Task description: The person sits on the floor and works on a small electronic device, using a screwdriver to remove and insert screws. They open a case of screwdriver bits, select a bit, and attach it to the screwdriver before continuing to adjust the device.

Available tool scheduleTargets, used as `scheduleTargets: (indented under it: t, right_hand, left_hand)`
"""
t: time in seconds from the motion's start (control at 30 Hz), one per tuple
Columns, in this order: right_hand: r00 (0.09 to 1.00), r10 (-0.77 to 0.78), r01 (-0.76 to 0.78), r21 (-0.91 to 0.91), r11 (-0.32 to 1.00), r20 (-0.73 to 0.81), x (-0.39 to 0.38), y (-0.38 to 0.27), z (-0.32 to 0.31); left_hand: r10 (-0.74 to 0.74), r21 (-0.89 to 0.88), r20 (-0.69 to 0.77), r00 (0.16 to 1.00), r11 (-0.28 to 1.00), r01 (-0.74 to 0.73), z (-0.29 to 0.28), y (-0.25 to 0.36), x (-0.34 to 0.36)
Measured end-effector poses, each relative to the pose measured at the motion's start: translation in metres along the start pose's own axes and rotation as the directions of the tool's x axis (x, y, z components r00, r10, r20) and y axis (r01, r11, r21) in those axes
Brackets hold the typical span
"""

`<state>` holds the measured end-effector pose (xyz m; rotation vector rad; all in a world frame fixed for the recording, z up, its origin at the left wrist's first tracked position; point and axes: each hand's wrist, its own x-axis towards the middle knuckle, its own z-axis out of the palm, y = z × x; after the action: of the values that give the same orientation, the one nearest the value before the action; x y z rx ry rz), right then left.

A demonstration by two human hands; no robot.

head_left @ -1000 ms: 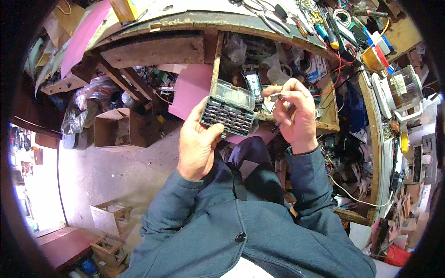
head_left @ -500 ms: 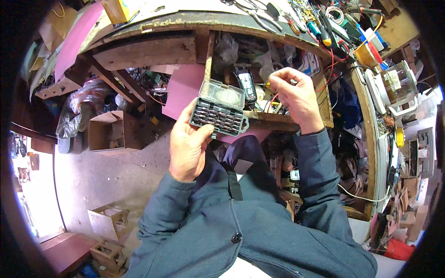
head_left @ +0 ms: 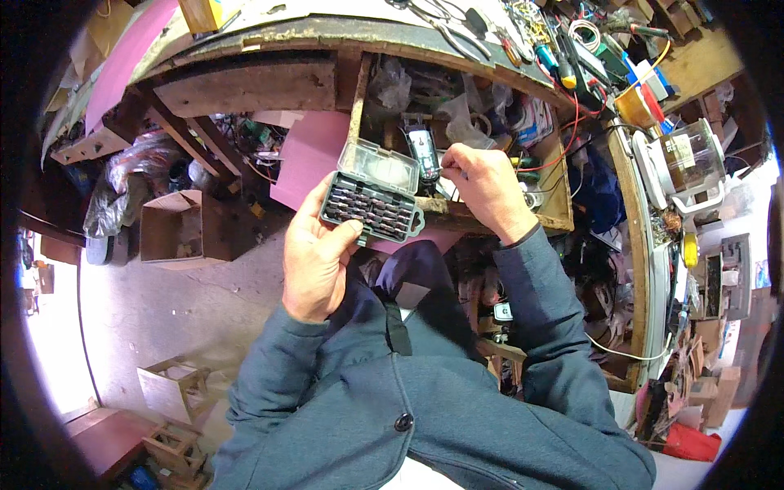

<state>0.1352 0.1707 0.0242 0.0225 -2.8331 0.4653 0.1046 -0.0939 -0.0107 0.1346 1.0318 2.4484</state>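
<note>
Here is the left hand point(head_left: 317, 265), closed around the near left side of a small dark plastic case point(head_left: 371, 208), thumb pressed over the front edge, fingers tucked beneath. The case sits in front of the person, above the lap, tilted with its contents facing up. Its clear plastic lid point(head_left: 384, 169) stands swung open at the far side, and slim metal bits point(head_left: 371, 214) lie packed in rows inside.

Over to the right hand point(head_left: 488, 186): it is apart from the case, over the open wooden drawer point(head_left: 562, 192), its fingers curled in and bunched narrow. Whether the tips meet, or pinch anything, I cannot tell.

Between lid and right fingertips, a black handheld device with a pale face point(head_left: 421, 153) rests in the drawer, among clear plastic bags point(head_left: 392, 88). A thin red wire point(head_left: 574, 122) bends down at the right. Left of the drawer, a flat pink sheet point(head_left: 309, 159) hangs at a slant; lower down, an open brown cardboard box point(head_left: 181, 233) sits on the floor. Up top, pliers point(head_left: 464, 39) lie on the cluttered workbench point(head_left: 318, 34).
</note>
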Motion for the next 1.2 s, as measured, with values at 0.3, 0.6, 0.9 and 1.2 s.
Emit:
scheduleTargets:
  t: [0.3, 0.6, 0.9, 1.2]
  right_hand:
    - [0.988, -0.15, 0.134, -0.267, 0.954, -0.04, -0.006, 0.0, 0.007]
    - [0.992, -0.124, 0.113, -0.298, 0.948, -0.019, -0.006, -0.004, 0.008]
    - [0.987, -0.162, 0.142, -0.371, 0.918, -0.022, -0.004, -0.008, 0.009]
    - [0.993, -0.113, 0.097, -0.348, 0.932, -0.025, -0.005, -0.007, 0.011]
  left_hand:
    - [-0.007, 0.011, 0.001, 1.0, 1.0, 0.007, -0.004, -0.001, 0.001]
    - [0.006, -0.008, -0.024, 1.0, 1.0, -0.006, 0.002, -0.001, 0.001]
    - [-0.023, 0.023, -0.011, 1.0, 0.999, 0.023, -0.002, 0.002, 0.0]
    - [-0.023, 0.01, 0.005, 1.0, 1.0, 0.023, -0.002, 0.001, 0.0]
